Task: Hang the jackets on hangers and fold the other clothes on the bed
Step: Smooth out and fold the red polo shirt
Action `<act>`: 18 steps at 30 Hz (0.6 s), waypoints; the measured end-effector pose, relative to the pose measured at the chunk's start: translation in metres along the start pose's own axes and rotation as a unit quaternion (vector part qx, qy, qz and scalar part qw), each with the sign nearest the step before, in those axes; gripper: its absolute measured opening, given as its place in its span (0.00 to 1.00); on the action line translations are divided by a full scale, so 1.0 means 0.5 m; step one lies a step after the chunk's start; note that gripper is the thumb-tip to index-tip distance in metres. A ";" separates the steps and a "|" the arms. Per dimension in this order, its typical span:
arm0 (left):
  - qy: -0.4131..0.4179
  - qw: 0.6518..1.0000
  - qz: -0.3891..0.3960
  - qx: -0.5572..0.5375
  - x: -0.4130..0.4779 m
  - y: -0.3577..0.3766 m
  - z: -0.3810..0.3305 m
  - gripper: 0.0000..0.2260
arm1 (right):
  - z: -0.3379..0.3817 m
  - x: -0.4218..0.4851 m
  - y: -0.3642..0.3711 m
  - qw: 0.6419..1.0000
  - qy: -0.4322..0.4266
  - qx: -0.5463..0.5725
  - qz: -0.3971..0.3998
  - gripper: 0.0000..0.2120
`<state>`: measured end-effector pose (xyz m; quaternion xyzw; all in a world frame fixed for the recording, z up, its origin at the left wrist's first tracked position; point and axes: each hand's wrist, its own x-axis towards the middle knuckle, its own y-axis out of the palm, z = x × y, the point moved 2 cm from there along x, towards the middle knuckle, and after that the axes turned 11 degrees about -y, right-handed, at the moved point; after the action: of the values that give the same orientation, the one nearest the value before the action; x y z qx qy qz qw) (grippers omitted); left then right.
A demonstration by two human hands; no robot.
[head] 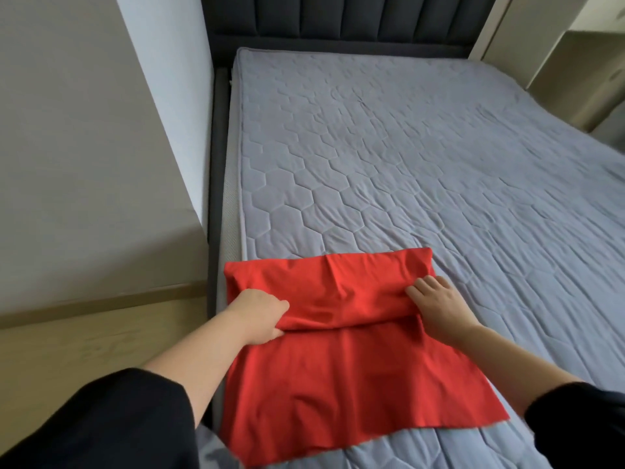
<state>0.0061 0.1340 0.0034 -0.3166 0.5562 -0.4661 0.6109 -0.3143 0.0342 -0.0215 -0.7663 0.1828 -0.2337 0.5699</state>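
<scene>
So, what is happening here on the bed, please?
A person is folding a red garment on the grey quilted mattress. The left hand grips one end of a raised fold that runs across the middle of the cloth, and the right hand holds the other end. The near half lies flat, close to the mattress edge. The fold is not yet laid down.

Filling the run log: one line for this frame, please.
stage: folding | item: red garment on bed, partly folded | left hand: grips fold | right hand: grips fold
</scene>
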 end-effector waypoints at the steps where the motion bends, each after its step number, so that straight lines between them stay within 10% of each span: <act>1: -0.005 1.000 -0.005 -0.026 0.002 -0.001 -0.004 0.18 | 0.007 -0.003 -0.004 1.000 0.019 0.019 -0.008 0.14; 6: -0.012 0.930 -0.309 -0.199 0.041 -0.030 -0.021 0.23 | 0.060 0.035 -0.023 0.976 0.149 0.099 -0.121 0.19; 14: -0.140 0.969 -0.109 -0.174 0.085 0.033 -0.113 0.27 | 0.136 0.167 0.026 0.964 0.135 0.218 0.068 0.37; 18: -0.196 0.961 -0.104 -0.162 0.091 0.072 -0.049 0.28 | 0.070 0.133 0.081 0.948 0.229 0.180 0.127 0.27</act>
<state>-0.0122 0.1084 -0.0509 -0.5528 0.4577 -0.3593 0.5964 -0.2404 0.0139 -0.0587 -0.5477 0.3588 -0.3578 0.6658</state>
